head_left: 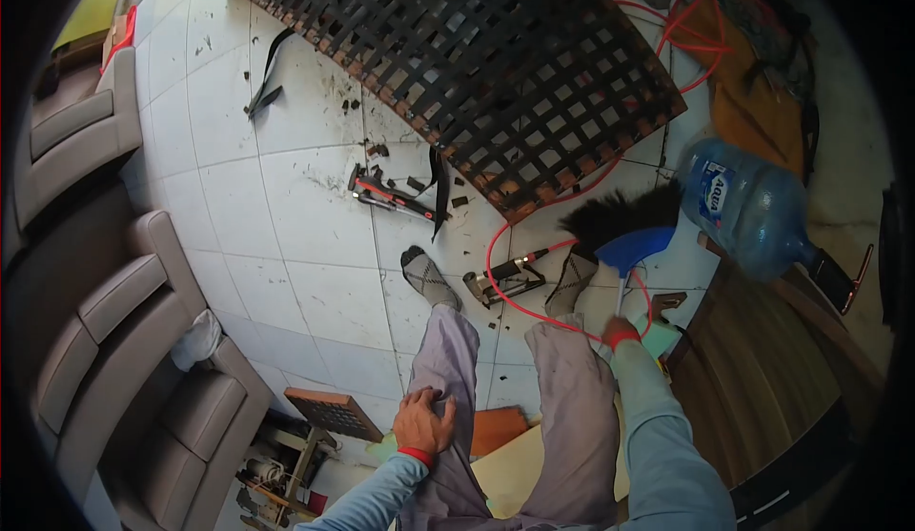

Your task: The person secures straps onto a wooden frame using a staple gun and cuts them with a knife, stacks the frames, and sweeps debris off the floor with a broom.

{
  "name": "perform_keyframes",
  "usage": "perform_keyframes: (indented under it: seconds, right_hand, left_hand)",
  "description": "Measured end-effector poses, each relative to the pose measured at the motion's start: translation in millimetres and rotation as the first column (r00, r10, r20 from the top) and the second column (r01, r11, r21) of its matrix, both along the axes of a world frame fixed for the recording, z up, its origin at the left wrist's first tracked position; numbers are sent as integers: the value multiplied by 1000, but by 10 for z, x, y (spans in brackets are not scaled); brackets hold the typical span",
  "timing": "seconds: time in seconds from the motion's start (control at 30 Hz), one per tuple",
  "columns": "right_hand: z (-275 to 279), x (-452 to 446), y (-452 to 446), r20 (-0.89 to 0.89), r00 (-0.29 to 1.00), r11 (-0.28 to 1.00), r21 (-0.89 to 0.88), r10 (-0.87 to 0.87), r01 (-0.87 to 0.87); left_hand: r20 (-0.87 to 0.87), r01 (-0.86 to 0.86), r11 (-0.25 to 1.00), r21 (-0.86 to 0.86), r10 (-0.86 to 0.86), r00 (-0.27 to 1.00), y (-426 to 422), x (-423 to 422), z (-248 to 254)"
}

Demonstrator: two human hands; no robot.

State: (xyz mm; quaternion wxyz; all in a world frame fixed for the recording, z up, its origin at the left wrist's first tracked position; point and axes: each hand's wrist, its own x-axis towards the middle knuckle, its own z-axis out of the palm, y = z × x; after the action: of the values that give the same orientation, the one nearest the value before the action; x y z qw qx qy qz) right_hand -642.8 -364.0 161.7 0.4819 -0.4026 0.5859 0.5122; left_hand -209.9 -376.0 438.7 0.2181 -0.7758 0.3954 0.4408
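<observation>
My left hand (424,421) rests on my left thigh, fingers spread, holding nothing. My right hand (620,329) is wrapped round the handle of a broom (637,248) with a blue head and dark bristles. The bristles lie beside my right foot, near the corner of a woven black-strap frame (534,73). On the tiles between my feet lies a pneumatic stapler (500,281) with a red hose. Farther up, a second hand tool (391,197) with red and black parts lies among dark scraps.
A blue water bottle (748,209) lies at the right by a wooden piece of furniture (762,378). Grey sofas (143,359) line the left side. Black strap pieces (267,97) and debris lie on the white tiles. Red hose loops at the upper right.
</observation>
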Motion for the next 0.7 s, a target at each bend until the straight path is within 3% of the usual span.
perform_keyframes:
  seconds: [0.03,0.07,0.1,0.13,0.17,0.2,0.3,0.4,0.47,0.5,0.6,0.7]
  right_hand:
    - [-112,262,-219,74,997,982,-189,9,5]
    - [-264,518,-500,248,964,917,-357,-90,178]
    - [-596,748,-660,380,904,720,-570,-196,396]
    - [-581,1033,-1106,505,600,502,-331,-621,799]
    - [-696,1288,-1310,563,184,78,-206,-806,975]
    - [-805,1443,-1468,562,-273,-376,-73,-781,924]
    - [-1070,1761,-1751,434,-641,-690,59,-633,721]
    - [-1095,2075,-2037,525,-731,-756,227,-436,614]
    - [-1162,2023,-2077,463,-766,-735,298,-447,609]
    - [-1052,2061,-2098,505,-720,-735,219,-477,641]
    - [-360,1934,-2024,386,-793,-719,351,-472,599]
    - [884,1986,-2199,418,-770,-667,395,-483,632]
  left_hand:
    - [-7,16,1000,-19,-16,1000,27,6,-16]
    - [-11,33,999,-39,-33,999,64,21,-42]
    - [-13,50,997,-59,-51,999,105,35,-53]
    - [-13,42,998,-57,-43,999,126,44,-47]
    - [-15,38,998,-58,-39,999,114,52,-36]
    - [-19,35,997,-66,-37,999,90,56,-50]
    - [-39,-19,996,-83,16,999,109,99,-45]
    - [-48,-55,993,-106,50,998,141,175,-67]
    - [-42,-44,990,-132,38,998,161,232,-78]
    - [-29,-59,992,-109,56,998,162,248,-30]
    - [-20,-103,992,-71,102,995,3,274,61]
    - [-28,-112,993,-46,111,993,-12,350,164]
